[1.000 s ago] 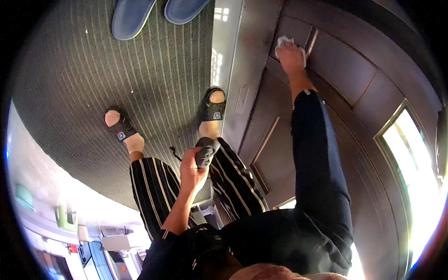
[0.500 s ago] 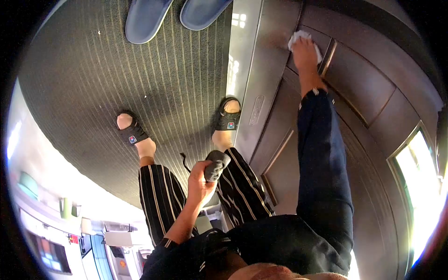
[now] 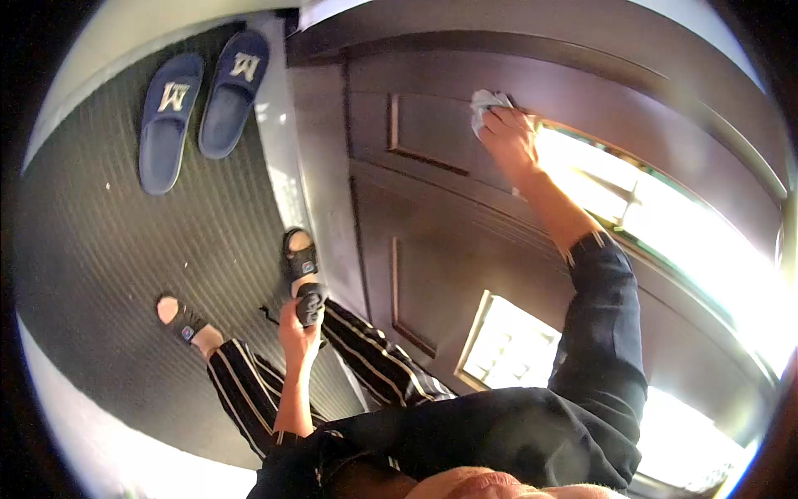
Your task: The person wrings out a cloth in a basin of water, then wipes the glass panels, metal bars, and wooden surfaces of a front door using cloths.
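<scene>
My right hand (image 3: 509,137) presses a crumpled white cloth (image 3: 489,108) against the dark brown panelled door (image 3: 432,195), just left of the bright glass pane (image 3: 590,170). The fingers are closed over the cloth. Lower down, in front of my legs, my left hand (image 3: 298,334) grips a small dark grey, soft-looking bundle (image 3: 312,304). A thin black cord sticks out beside it. What the bundle is, I cannot make out.
A pair of blue slides (image 3: 162,154) lies on the dark ribbed mat (image 3: 100,249) at the upper left. My feet, in black sandals (image 3: 301,262), stand on the mat beside the metal threshold (image 3: 287,158). A second lit pane (image 3: 509,341) sits lower in the door.
My right hand has moved with the cloth from near the door's edge to beside the glass pane. The view has swung right, bringing more door into sight. My left hand still holds the bundle.
</scene>
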